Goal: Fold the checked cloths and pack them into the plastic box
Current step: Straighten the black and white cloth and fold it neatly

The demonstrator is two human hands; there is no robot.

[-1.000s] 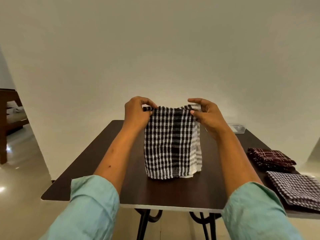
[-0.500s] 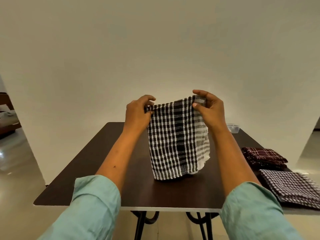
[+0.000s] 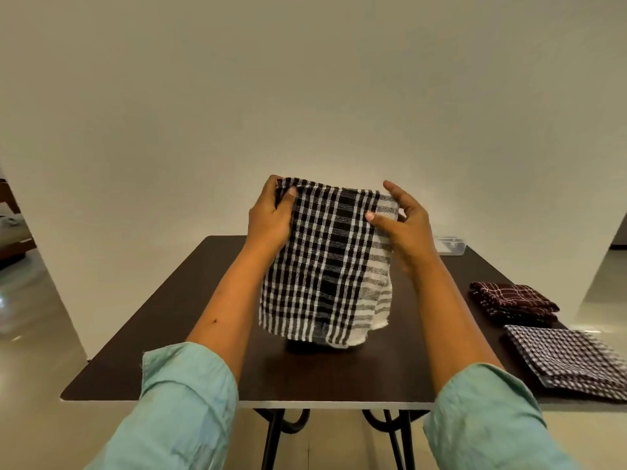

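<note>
A black-and-white checked cloth (image 3: 325, 266) hangs doubled over above the middle of the dark table (image 3: 210, 334). My left hand (image 3: 269, 220) pinches its top left corner. My right hand (image 3: 405, 225) holds the top right edge, thumb in front and fingers behind the fabric. The cloth's lower edge reaches down to just above the tabletop. A small clear plastic box (image 3: 449, 245) stands at the table's far right corner, behind my right hand.
Two folded cloths lie on the table's right side: a maroon checked one (image 3: 512, 301) and, nearer me, a fine dark-and-white checked one (image 3: 570, 359). A plain wall rises right behind the table. Floor shows to the left and right.
The cloth's top edge has levelled and lifted slightly. My right hand came down from its raised position and its thumb now lies across the front of the fabric.
</note>
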